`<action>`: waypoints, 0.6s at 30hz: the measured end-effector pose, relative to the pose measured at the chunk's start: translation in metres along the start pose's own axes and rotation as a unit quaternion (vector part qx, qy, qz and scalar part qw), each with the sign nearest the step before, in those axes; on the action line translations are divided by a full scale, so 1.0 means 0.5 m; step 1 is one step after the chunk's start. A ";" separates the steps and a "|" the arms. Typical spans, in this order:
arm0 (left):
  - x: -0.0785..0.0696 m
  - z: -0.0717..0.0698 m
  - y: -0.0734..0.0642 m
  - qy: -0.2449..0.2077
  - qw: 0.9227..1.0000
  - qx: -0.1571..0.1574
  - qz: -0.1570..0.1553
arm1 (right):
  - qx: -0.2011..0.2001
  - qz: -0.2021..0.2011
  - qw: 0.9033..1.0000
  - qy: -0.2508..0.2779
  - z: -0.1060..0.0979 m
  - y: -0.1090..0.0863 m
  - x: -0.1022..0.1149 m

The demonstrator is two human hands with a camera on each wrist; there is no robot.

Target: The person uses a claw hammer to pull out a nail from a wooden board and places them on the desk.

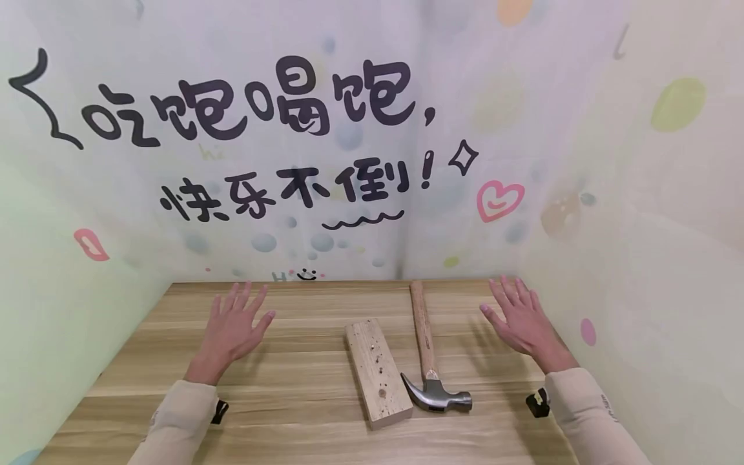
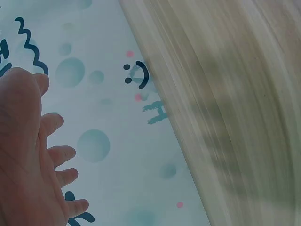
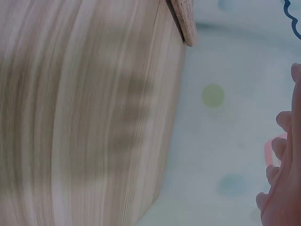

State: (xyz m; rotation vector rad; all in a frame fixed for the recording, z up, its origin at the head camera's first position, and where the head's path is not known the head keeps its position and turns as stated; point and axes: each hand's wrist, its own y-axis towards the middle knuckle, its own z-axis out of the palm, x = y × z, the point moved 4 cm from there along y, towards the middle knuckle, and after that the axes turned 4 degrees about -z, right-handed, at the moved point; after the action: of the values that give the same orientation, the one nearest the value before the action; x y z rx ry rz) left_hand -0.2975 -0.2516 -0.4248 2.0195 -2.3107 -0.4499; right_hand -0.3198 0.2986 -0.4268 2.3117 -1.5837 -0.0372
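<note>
In the head view a claw hammer [image 1: 434,394] lies on the table with its wooden handle [image 1: 423,329] pointing to the back wall. Just left of it is a pale wooden block [image 1: 372,368], with several nails [image 1: 380,369] in a row along its top. My left hand [image 1: 232,329], fingers spread, hovers over the table left of the block and holds nothing. On the other side, right of the hammer, my right hand [image 1: 517,320] is likewise spread and bare. Both wrist views show the hands' fingers extended, and the right wrist view catches the hammer handle's end [image 3: 186,21].
A wood-grain table [image 1: 290,387] reaches back to a printed wall covering [image 1: 261,245] with black lettering and coloured spots. Another pale wall [image 1: 668,290] rises along the right side. Small black devices [image 1: 538,403] sit at both wrists.
</note>
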 end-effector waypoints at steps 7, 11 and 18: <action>-0.008 0.003 -0.004 -0.008 1.000 -0.001 0.001 | -0.008 -0.014 1.000 -0.016 0.012 -0.003 0.014; -0.014 0.004 -0.008 -0.004 1.000 -0.002 0.002 | -0.010 -0.016 1.000 -0.001 0.016 -0.005 0.020; -0.043 0.003 -0.015 -0.012 1.000 -0.003 0.003 | -0.001 -0.019 1.000 0.005 0.019 -0.018 0.041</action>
State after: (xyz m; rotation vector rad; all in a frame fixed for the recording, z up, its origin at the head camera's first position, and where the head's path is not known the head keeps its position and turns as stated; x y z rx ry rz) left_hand -0.2872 -0.2314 -0.4245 2.0159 -2.3247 -0.4833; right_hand -0.3059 0.2802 -0.4350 2.3372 -1.5341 -0.0348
